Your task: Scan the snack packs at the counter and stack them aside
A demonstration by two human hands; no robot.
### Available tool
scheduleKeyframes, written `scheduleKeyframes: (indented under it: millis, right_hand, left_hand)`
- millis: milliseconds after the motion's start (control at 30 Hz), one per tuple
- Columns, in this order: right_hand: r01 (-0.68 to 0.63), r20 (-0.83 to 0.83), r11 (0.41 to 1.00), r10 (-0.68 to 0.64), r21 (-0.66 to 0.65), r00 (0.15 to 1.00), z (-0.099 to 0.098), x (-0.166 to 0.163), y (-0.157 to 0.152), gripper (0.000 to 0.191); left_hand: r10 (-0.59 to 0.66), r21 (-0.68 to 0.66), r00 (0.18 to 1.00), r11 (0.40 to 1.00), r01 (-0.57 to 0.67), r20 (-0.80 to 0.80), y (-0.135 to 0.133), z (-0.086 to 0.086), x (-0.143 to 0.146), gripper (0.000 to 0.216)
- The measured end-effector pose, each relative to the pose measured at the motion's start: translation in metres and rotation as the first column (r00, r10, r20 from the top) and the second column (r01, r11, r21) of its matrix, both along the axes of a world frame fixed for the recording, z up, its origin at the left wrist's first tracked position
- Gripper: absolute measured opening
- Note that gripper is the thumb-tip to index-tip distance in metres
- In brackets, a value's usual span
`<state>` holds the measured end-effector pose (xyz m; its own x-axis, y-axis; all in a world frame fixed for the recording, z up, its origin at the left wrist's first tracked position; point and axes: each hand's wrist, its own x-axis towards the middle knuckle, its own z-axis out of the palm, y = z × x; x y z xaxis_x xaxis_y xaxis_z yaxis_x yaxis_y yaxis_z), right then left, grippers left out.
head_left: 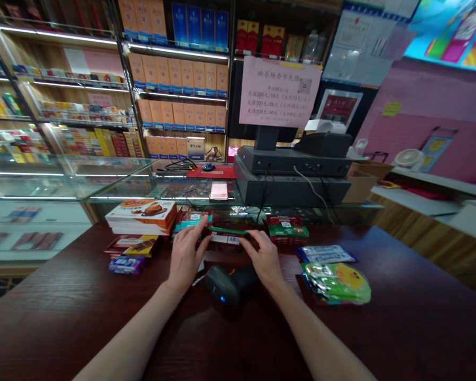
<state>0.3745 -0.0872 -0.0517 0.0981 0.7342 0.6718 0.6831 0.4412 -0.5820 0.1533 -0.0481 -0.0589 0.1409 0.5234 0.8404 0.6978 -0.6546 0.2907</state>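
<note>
Two bare hands were near the far edge of the dark desk (404,328), with one flat packet (225,239) held between them. The left hand (185,251) was partly open: its thumb and fingers took the left end of the packet, and the forefinger stretched out toward a teal packet (193,218) behind. The right hand (264,255) was more closed, with its thumb and bent fingers pinching the right end. The held packet showed a green upper border and a pale label with a barcode; whether it touched the desk, I could not tell. Nearer than the packet, between the forearms, lay a black scanner (222,288) with a blue light. Toward the far left corner of the desk were white-and-orange boxes (143,216), chocolate bars (140,246) and a purple packet (127,264). Toward the right edge lay a blue packet (327,254), just beside a green packet (337,283) with a yellow duck.
</note>
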Motion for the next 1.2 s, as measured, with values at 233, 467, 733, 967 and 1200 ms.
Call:
scheduleKeyframes:
  millis: [233,467,733,967,1200]
  right_hand:
    - [0.038,-0.055,0.998,-0.04,-0.049,0.998,0.0,-0.001,0.001,0.025]
    - [0.059,-0.111,0.996,-0.067,-0.072,0.992,-0.004,0.0,0.005,0.025]
    - [0.062,-0.211,0.991,-0.086,-0.117,0.974,-0.001,0.003,0.008,0.031]
    - [0.009,-0.289,0.992,-0.046,-0.128,0.956,0.006,-0.003,0.005,0.03]
    - [-0.023,-0.322,0.99,-0.023,-0.14,0.946,0.01,-0.005,0.001,0.027]
  left_hand:
    - [0.023,0.101,0.972,0.995,0.001,-0.234,-0.001,0.009,-0.002,0.046]
    - [0.019,0.086,0.955,0.996,0.006,-0.295,0.001,0.008,0.001,0.052]
    - [-0.04,-0.009,0.864,0.999,0.041,-0.502,0.003,0.012,-0.002,0.093]
    - [0.024,0.031,0.856,0.999,-0.01,-0.517,0.003,0.008,0.002,0.107]
    - [0.028,0.013,0.87,1.0,-0.025,-0.493,0.001,0.008,0.001,0.101]
